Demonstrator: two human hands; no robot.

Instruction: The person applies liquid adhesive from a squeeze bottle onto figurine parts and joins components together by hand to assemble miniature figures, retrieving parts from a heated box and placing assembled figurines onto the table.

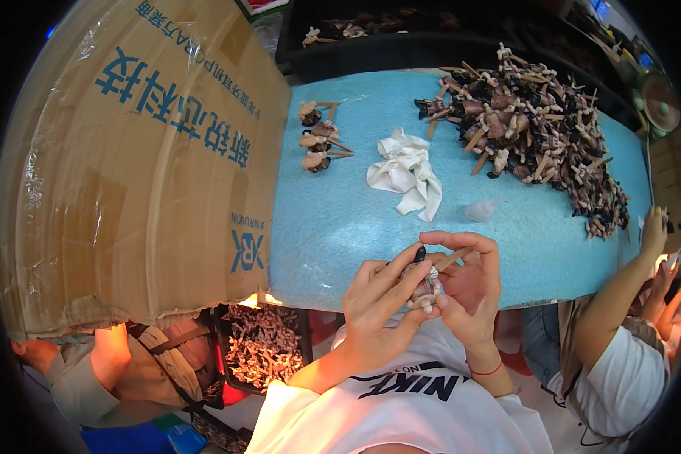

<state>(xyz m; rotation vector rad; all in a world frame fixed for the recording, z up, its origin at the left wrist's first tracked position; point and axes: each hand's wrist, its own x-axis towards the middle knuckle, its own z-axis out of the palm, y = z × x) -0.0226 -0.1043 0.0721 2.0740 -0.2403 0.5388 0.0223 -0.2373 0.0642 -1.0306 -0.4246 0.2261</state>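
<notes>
Close to my chest, above the table's near edge, I hold a small painted figurine [427,289] between both hands. It has brownish and pale parts, a black end, and a flat tan piece sticking out toward the upper right. My left hand [377,301] is closed on its left side, with the fingers over its body. At its right side, my right hand [473,295] pinches it low down with the thumb, and its index finger arches over the top. Fingers hide much of the figurine's detail.
A blue table [333,234] bears a large figurine pile [522,121] at right, three figurines [318,140] at left, a crumpled white cloth [407,172] and a small translucent cup [483,209]. A tall cardboard box [129,189] borders the left. Black trays [416,53] line the back; people sit either side.
</notes>
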